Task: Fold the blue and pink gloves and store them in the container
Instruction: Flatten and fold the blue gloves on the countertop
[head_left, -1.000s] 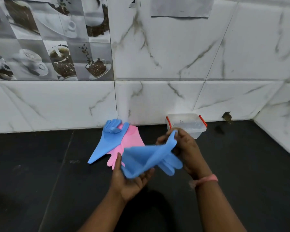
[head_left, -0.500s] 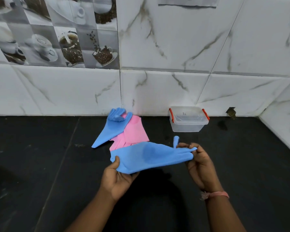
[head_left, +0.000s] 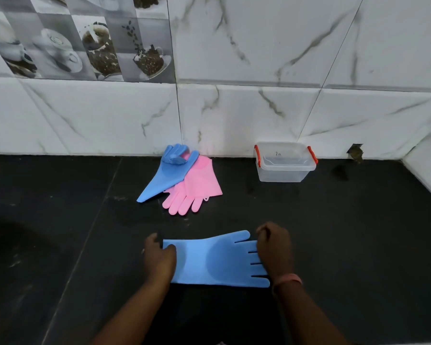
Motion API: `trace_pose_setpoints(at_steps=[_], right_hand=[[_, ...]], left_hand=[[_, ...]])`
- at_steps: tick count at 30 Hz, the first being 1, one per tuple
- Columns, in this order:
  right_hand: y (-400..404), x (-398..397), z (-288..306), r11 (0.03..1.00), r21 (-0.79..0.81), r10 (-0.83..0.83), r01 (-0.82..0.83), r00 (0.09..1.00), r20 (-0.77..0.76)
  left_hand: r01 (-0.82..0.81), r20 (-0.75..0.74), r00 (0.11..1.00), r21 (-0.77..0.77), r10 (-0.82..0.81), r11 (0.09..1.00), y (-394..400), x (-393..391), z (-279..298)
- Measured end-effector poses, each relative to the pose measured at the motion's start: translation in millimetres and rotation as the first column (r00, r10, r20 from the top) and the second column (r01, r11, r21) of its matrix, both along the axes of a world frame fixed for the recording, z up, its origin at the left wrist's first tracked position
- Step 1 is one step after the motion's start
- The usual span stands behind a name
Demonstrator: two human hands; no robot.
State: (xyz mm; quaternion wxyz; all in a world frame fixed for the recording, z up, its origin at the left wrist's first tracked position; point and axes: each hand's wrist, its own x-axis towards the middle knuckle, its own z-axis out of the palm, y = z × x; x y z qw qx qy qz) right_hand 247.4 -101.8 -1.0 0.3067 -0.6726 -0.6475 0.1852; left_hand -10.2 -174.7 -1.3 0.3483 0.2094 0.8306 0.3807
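Observation:
A blue glove [head_left: 217, 261] lies flat on the black counter near me, cuff to the left and fingers to the right. My left hand [head_left: 159, 260] grips its cuff edge. My right hand [head_left: 274, 250] pinches its fingertips. Further back, a second blue glove [head_left: 167, 174] lies partly over a pink glove [head_left: 197, 189] close to the wall. A clear plastic container [head_left: 285, 162] with red clips stands open against the wall at the back right.
The black counter [head_left: 346, 232] ends at a marble-tiled wall behind and a white wall on the right. A small dark hole [head_left: 355, 152] marks the wall base right of the container.
The blue glove was held up in the air and stretched between both hands; now it lies spread flat on the counter, lower and nearer to me, still held at both ends.

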Motion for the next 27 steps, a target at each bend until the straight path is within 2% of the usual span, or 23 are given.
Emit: trace_pose_setpoints(at_steps=[1, 2, 3, 5, 6, 7, 8, 11, 16, 20, 24, 27], right_hand=[[-2.0, -13.5, -1.8, 0.999, 0.035, 0.037, -0.04, 0.997, 0.072], [-8.2, -27.1, -7.6, 0.995, 0.064, 0.071, -0.079, 0.99, 0.122], [-16.3, -39.5, -17.7, 0.991, 0.07, 0.102, -0.116, 0.979, 0.175], [-34.5, -59.7, -40.8, 0.982, -0.042, 0.189, -0.186, 0.932, 0.31], [-41.3, -64.1, -50.8, 0.97, -0.13, 0.241, -0.206, 0.894, 0.379], [-44.5, -65.4, -58.9, 0.956, -0.19, 0.284, -0.221, 0.859, 0.426], [-43.6, -64.4, -64.3, 0.949, -0.212, 0.306, -0.232, 0.84, 0.448], [-34.4, -61.6, -65.7, 0.95, -0.181, 0.312, -0.255, 0.824, 0.473], [-19.1, -64.0, -65.5, 0.935, -0.201, 0.354, -0.292, 0.804, 0.478], [-20.6, -60.7, -64.2, 0.946, -0.132, 0.324, -0.298, 0.828, 0.457], [-27.4, -56.7, -62.7, 0.969, -0.128, 0.245, -0.21, 0.856, 0.456], [-18.3, -67.9, -52.7, 0.972, -0.215, 0.191, -0.098, 0.862, 0.469]], left_hand=[[0.1, -0.233, 0.966, -0.066, -0.113, 0.993, -1.3, 3.3, 0.2], [0.214, -0.431, 0.864, -0.152, -0.259, 0.965, -3.0, 7.7, -3.4], [0.345, -0.537, 0.738, -0.22, -0.408, 0.912, -3.1, 12.9, -8.2], [0.6, -0.57, 0.464, -0.36, -0.678, 0.714, -2.6, 24.0, -23.6], [0.667, -0.549, 0.35, -0.423, -0.759, 0.614, -3.5, 28.1, -34.7], [0.701, -0.53, 0.282, -0.455, -0.8, 0.549, -6.1, 30.0, -46.8], [0.72, -0.53, 0.25, -0.457, -0.81, 0.522, -9.6, 30.0, -58.1], [0.726, -0.582, 0.24, -0.424, -0.777, 0.541, -14.5, 24.1, -77.0], [0.701, -0.598, 0.251, -0.43, -0.761, 0.569, -2.2, 22.2, -76.4], [0.652, -0.619, 0.284, -0.436, -0.732, 0.621, -4.1, 22.0, -76.0], [0.616, -0.601, 0.305, -0.468, -0.739, 0.634, -4.1, 22.0, -69.0], [0.594, -0.567, 0.322, -0.502, -0.758, 0.628, 0.3, 25.6, -57.4]])
